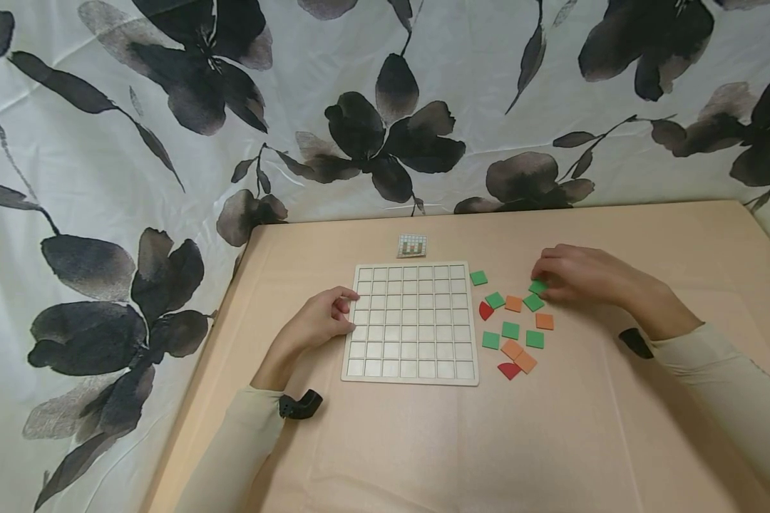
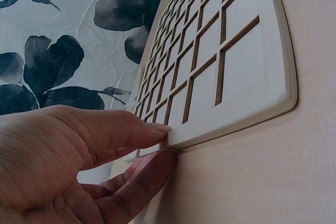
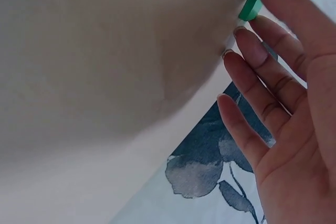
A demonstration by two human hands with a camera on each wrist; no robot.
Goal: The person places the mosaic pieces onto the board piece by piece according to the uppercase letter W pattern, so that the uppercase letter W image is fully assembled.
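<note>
A white grid board with rows of square recesses lies flat on the table. At its left edge, my left hand pinches the rim, thumb on top and fingers against the side, as the left wrist view shows up close. Right of the board, my right hand pinches a green square tile between thumb and index finger. In the right wrist view that green tile shows at the top, and the other fingers are spread loosely. Just below it in the head view lies another green square tile.
Several more green tiles, orange square tiles and red quarter-round pieces lie scattered right of the board, some overlapping. A small card with a printed grid pattern lies behind the board. Flowered cloth hangs beyond the table's back edge.
</note>
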